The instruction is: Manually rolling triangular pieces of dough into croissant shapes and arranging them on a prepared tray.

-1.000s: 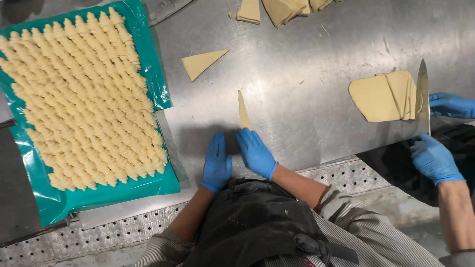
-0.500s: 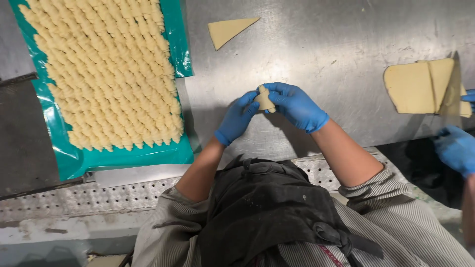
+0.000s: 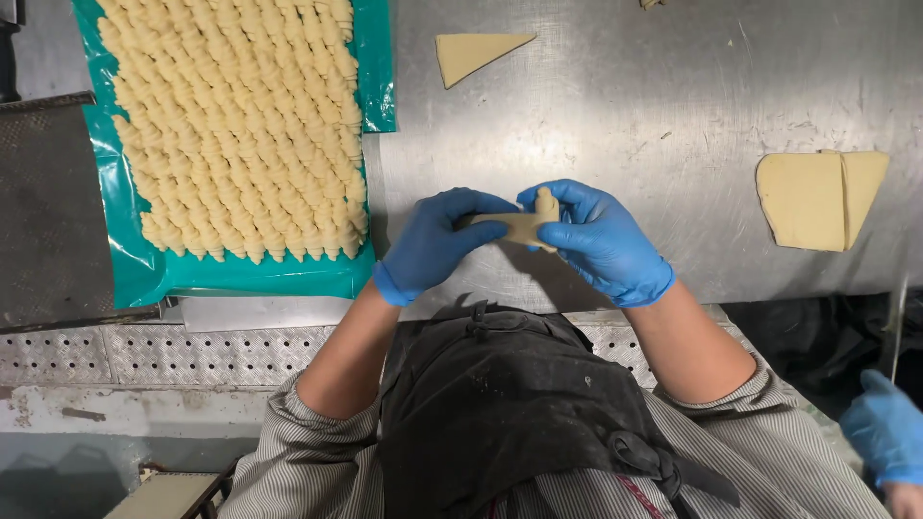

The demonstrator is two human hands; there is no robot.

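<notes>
Bright, even overhead light on brushed steel, sharp through the middle of the view.

The counter (image 3: 654, 106) throws a broad whitish glare patch just above the gloved hands, with soft dark shadow pooled beneath them and along the tray (image 3: 135, 274) edge. Focus is crisp on the dough rows; the lower corners fall dim, and the blue glove (image 3: 880, 432) at bottom right looks slightly soft.

Small rolled piece of pale dough (image 3: 519, 227) held between left hand (image 3: 435, 244) and right hand (image 3: 598, 240), above steel worktable (image 3: 625, 106). Teal-lined tray of rolled dough pieces (image 3: 240, 125) at 10 o'clock. Triangular dough piece (image 3: 476, 53) at 12. Flat dough sheets (image 3: 817, 197) at 3.
</notes>
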